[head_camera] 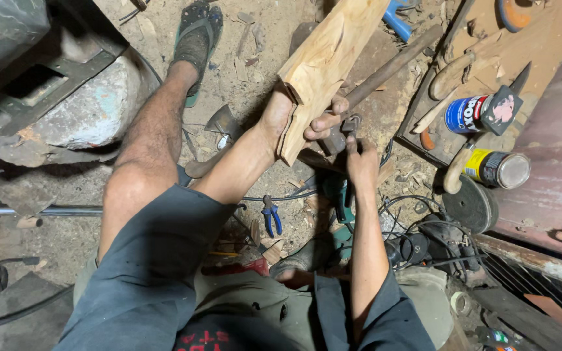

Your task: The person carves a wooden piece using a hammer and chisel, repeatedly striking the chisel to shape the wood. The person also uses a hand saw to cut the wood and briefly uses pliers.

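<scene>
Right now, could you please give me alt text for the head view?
Seen from above, a seated person's left hand grips a carved pale wooden block while the right hand holds a small metal tool beside it, over a dirt floor littered with tools.

Two labelled cans lie on their sides at the right of the view. The upper can [473,114] rests on a wooden board [521,58]; its label is blue with a red band and white lettering, and its square-looking end cap is dark with a pink smear. Just below it, at the board's lower edge, the lower can [497,169] has a yellow and black label and a round, shiny metal end facing right. Near the bottom right corner, a small container [499,338] with a green and red label is only partly visible.
</scene>
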